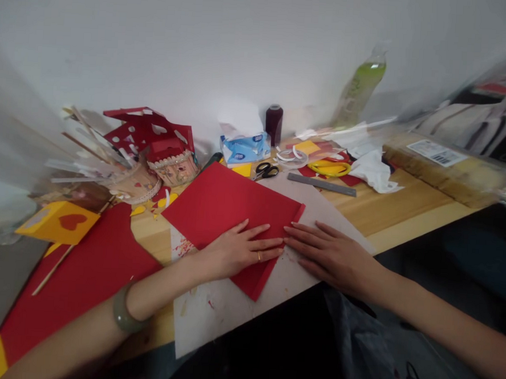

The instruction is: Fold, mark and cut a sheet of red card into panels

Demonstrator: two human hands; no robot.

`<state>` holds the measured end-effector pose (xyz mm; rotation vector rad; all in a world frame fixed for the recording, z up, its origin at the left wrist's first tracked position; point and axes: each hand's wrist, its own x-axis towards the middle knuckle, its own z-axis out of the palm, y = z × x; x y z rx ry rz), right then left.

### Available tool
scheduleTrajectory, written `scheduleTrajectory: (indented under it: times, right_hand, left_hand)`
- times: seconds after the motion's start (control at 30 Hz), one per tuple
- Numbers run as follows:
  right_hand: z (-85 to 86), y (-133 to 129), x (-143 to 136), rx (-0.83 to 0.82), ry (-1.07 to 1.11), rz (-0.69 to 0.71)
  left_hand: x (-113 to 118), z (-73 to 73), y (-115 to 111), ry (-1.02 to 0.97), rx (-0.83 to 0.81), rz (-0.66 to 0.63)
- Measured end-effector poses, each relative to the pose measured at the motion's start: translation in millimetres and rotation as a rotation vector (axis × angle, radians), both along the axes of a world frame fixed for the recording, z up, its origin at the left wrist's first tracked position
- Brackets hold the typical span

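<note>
A sheet of red card (230,202) lies at an angle on a larger white paper (206,318), with a narrow strip folded up along its right edge. My left hand (236,250) rests flat on the card, its fingers stretched toward that folded edge. Just across from it, my right hand (335,254) lies palm down on the white paper, fingers extended, with the fingertips touching the card's folded edge. Neither hand grips anything. Black-handled scissors (266,170) and a metal ruler (322,184) sit beyond the card.
At left are a yellow paper box with a red heart (68,224), more red card (97,277) and pots of sticks (135,182). Behind stand a tissue pack (244,148), a thread spool (273,125) and a green drink bottle (362,90). A plastic-wrapped package (447,167) lies right.
</note>
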<state>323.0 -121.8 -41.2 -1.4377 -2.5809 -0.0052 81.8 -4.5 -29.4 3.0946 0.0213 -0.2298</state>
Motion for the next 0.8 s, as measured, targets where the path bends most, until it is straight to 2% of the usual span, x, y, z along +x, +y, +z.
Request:
scheduleTrajectory:
  times: [0.13, 0.27, 0.33, 0.4, 0.47, 0.53, 0.63, 0.8]
  right_hand:
    - [1.5, 0, -2, -0.054, 0.034, -0.014]
    - [11.1, 5, 8, -0.164, 0.212, -0.026]
    - [18.2, 16, 20, -0.140, 0.286, -0.098]
    - [24.0, 32, 35, -0.041, 0.323, -0.254]
    - [26.0, 53, 50, 0.056, 0.337, -0.417]
    - [23.0, 72, 61, 0.099, 0.321, -0.497]
    - [11.3, 94, 67, 0.083, 0.269, -0.511]
    - [-7.8, 112, 68, 0.023, 0.212, -0.547]
  left_hand:
    - [-18, -0.6, -10, -0.133, 0.051, -0.157]
    - [-42, 2.9, -26, -0.167, 0.071, -0.181]
    - [-51, 3.8, -32, -0.180, 0.061, -0.163]
    - [-54, 2.8, -36, -0.179, 0.047, -0.144]
    - [-51, 0.2, -37, -0.163, 0.047, -0.123]
    - [-43, -2.8, -38, -0.141, 0.061, -0.093]
    - [-28, -4.9, -40, -0.129, 0.102, -0.032]
    - [-10, -2.9, -41, -0.196, 0.144, -0.005]
